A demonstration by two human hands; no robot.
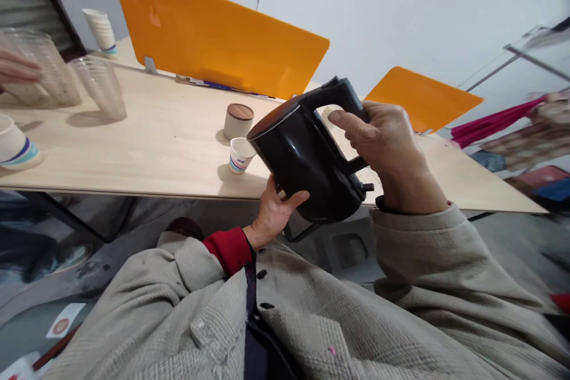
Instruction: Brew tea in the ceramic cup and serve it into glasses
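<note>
From where I stand, right hand [387, 136] is up high, wrist bent, fingers clamped on the handle of the black kettle [312, 160], which is tipped left over the table's [178, 142] near edge, top end just beside a paper cup [240, 157]. Left hand [274, 211] sits lower, palm side turned to the kettle's lower flank, thumb and index spread against it (can't tell about its other fingers, hidden), red cuff [228, 249] showing at the wrist.

Beige-grey checked coat [338, 314], red cuff [228, 249]
</note>
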